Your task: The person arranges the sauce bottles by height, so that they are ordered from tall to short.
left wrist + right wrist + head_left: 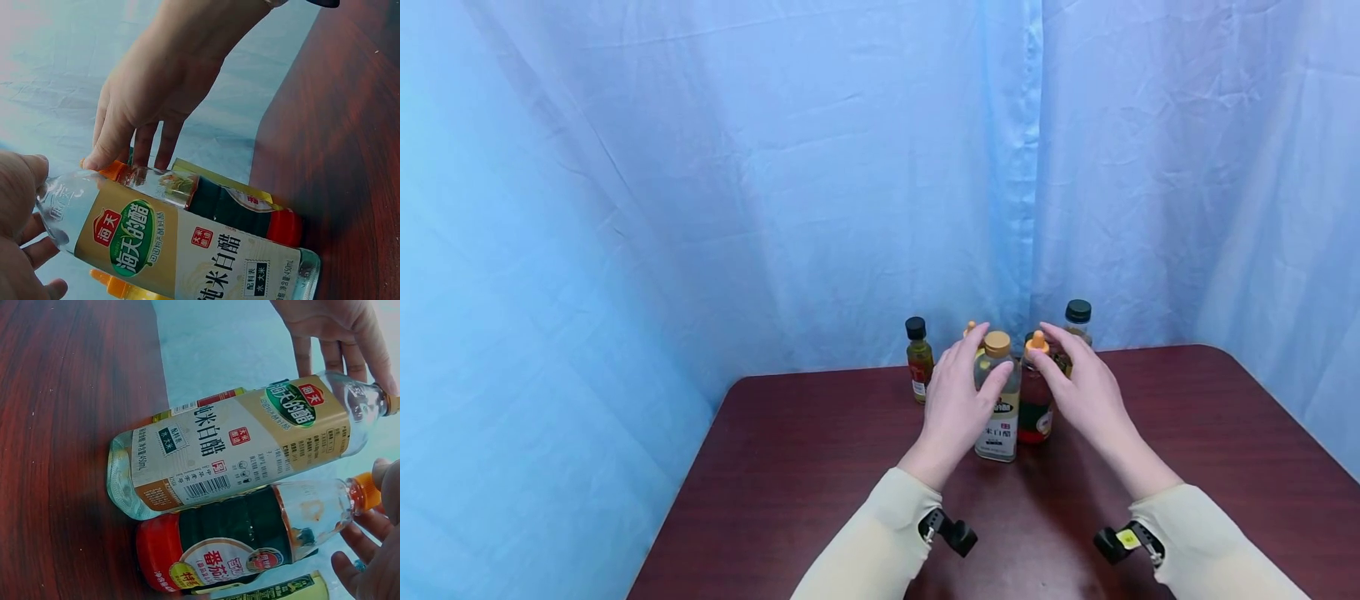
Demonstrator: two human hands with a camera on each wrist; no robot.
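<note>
Past near sleeves [867, 542], has left hand [953, 407] spread wide around vinegar bottle [997, 435], right hand [1085, 396] likewise at ketchup bottle [1034, 410], both bottles upright on table [805, 467], seemingly grasping or releasing, so next needs gentle, even fingerwork.

"What's behind it all?"

"Pale blue cloth [737, 167] — creased, hung in folds, along the back and both sides."

"And the furniture?"

"A dark reddish-brown tabletop [790, 467] — wood-grained, round-cornered at the back, faintly glossy."

"The light?"

"Soft, brightest on the cloth at far left."
</note>
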